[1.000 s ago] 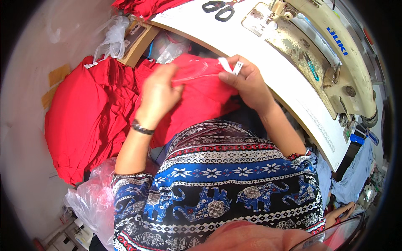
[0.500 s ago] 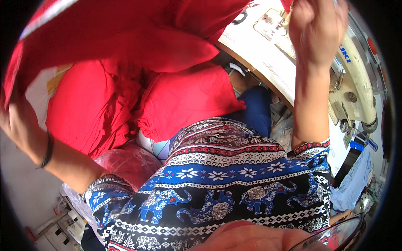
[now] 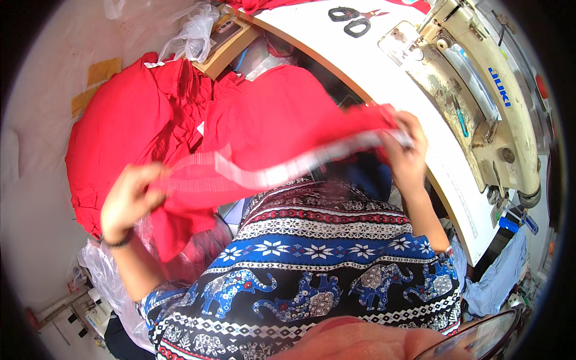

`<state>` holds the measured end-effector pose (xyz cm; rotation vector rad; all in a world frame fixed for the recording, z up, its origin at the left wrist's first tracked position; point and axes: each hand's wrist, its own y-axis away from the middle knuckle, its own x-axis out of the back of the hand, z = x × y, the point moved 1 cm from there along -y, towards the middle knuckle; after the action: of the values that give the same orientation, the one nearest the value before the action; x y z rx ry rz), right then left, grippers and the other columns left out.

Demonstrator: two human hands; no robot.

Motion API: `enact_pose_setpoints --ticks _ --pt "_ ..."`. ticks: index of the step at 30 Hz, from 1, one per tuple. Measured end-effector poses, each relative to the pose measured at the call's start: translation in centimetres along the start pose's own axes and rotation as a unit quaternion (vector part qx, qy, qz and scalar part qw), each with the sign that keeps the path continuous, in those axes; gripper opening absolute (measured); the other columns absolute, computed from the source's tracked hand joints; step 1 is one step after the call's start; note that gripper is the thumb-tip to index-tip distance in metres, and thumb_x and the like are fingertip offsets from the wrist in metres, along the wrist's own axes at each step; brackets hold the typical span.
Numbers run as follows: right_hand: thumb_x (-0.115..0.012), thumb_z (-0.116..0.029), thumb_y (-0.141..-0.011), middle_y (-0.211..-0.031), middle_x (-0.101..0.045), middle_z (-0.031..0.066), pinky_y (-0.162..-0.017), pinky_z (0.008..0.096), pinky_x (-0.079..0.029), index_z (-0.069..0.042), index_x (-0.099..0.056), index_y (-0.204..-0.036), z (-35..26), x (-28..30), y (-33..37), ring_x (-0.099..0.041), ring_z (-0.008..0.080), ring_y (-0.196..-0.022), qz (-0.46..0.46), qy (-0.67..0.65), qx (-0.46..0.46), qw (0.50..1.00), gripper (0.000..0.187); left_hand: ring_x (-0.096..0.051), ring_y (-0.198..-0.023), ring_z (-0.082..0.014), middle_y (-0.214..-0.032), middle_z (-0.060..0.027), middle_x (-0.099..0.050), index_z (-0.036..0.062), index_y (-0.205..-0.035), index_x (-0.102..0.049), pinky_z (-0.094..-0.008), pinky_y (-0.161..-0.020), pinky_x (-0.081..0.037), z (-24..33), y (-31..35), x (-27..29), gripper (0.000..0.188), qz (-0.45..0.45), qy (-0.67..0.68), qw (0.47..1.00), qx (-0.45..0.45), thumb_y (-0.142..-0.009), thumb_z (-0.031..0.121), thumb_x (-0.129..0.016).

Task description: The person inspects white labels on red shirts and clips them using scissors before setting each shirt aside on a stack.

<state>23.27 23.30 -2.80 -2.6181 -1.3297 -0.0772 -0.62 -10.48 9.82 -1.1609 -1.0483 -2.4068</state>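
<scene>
A red cloth [image 3: 192, 183] with a white strip [image 3: 288, 171] along one edge is stretched across my lap, blurred by motion. My left hand [image 3: 131, 201] pinches its left end. The right hand [image 3: 408, 150] is closed on the other end, where the white strip runs up to the fingers. Beneath and behind it, more red fabric [image 3: 270, 102] covers my lap. A large heap of red fabric [image 3: 126, 138] lies to the left of that.
At the right stands a cream sewing machine [image 3: 516, 132] on a white table [image 3: 360, 78]. Black-handled scissors [image 3: 354, 23] lie at the table's far side. A cardboard box [image 3: 225, 48] and a clear plastic bag [image 3: 195, 33] sit behind the heap. Light blue cloth [image 3: 495, 276] hangs at the lower right.
Both hands have come down and closer together, bringing the raised red cloth low over my lap. The scissors, box and table edge now show.
</scene>
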Motion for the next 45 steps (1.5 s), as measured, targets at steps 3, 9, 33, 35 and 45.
enact_pose_setpoints --ticks 3,9,33,35,45 --pt "-0.067 -0.018 -0.086 -0.144 -0.039 0.0177 -0.107 0.0371 -0.033 0.000 -0.039 -0.137 2.9 -3.2 -4.7 -0.039 0.0259 -0.133 -0.132 0.021 0.009 0.991 0.061 -0.056 -0.111 -0.0332 -0.123 -0.0151 -0.057 0.0055 -0.128 -0.048 -0.0398 -0.094 -0.045 -4.2 -5.9 -4.2 0.061 0.126 -0.133 0.982 -0.054 -0.071 0.007 -0.070" --pt "-0.057 -0.041 -0.091 -0.141 -0.041 0.0215 -0.106 0.0347 -0.034 -0.002 -0.038 -0.139 17.6 -6.4 -2.6 -0.042 0.0305 -0.130 -0.341 0.170 -0.174 0.908 0.065 -0.048 -0.121 -0.0342 -0.138 -0.0124 -0.045 0.0105 -0.139 -0.038 -0.0407 -0.100 -0.042 -6.2 -8.8 -16.6 0.082 -0.149 -0.184 0.971 -0.040 -0.068 0.018 -0.079" --pt "-0.065 -0.010 -0.087 -0.086 -0.062 0.0000 -0.074 0.0212 -0.045 -0.002 -0.063 -0.107 11.6 0.0 -3.5 -0.056 0.0069 -0.081 -0.200 0.021 -0.204 0.958 0.022 -0.057 -0.103 -0.0184 -0.109 -0.0084 -0.064 0.0048 -0.112 -0.065 -0.0326 -0.091 -0.042 -15.8 -8.1 -2.3 0.028 0.513 0.030 0.857 0.047 -0.087 0.015 -0.061" --pt "-0.065 -0.009 -0.087 -0.088 -0.063 0.0012 -0.076 0.0221 -0.046 -0.002 -0.062 -0.108 11.6 -0.3 -3.0 -0.057 0.0080 -0.081 -0.167 -0.008 -0.214 0.962 0.022 -0.060 -0.085 -0.0109 -0.091 -0.0068 -0.069 0.0012 -0.108 -0.065 -0.0245 -0.079 -0.046 -16.1 -7.0 -0.3 0.023 0.589 0.156 0.793 0.026 -0.092 0.015 -0.057" --pt "-0.054 -0.038 -0.095 -0.125 -0.056 0.0129 -0.099 0.0353 -0.041 -0.003 -0.046 -0.133 5.0 -10.9 -5.4 -0.053 0.0211 -0.117 -0.266 -0.508 -0.361 0.735 0.052 -0.064 -0.094 -0.0212 -0.103 -0.0125 -0.066 0.0008 -0.118 -0.059 -0.0310 -0.081 -0.050 7.5 -5.5 -9.2 0.030 0.135 0.207 0.921 -0.301 -0.090 0.007 -0.052"
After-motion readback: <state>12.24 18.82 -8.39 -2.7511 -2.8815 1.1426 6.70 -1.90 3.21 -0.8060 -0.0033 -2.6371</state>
